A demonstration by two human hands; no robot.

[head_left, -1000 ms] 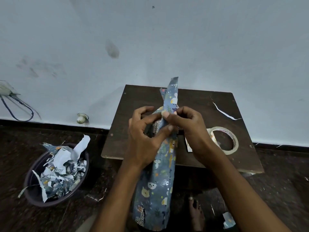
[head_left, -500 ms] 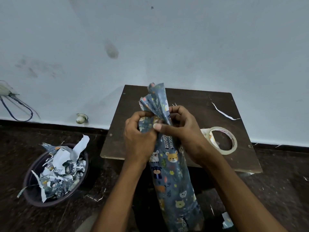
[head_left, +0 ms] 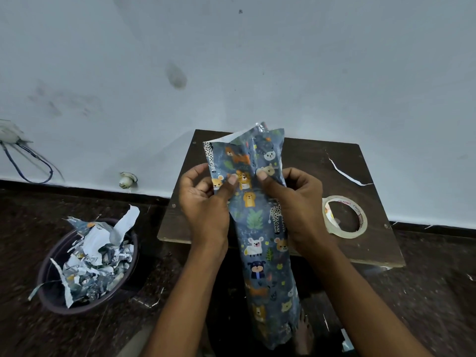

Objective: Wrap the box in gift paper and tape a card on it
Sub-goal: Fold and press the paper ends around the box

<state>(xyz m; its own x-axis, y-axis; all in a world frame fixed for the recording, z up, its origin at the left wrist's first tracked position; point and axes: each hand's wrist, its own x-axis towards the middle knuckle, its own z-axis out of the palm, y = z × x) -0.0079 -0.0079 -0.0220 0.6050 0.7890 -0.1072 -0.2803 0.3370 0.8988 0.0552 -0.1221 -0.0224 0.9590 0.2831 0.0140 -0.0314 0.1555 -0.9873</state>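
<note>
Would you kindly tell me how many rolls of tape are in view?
1: the tape roll lies flat on the small table, right of the right hand. Others may be hidden.

Glossy gift paper (head_left: 260,228) (crinkled), matt, perhaps wooden table (head_left: 309,161)

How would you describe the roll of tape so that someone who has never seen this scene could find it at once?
Start at the dark wooden board lying on the floor against the pale wall. On its right part, just right of the right hand, lies the tape roll. It is the only ring there: flat, pale and translucent, with the dark board showing through its hole.
</note>
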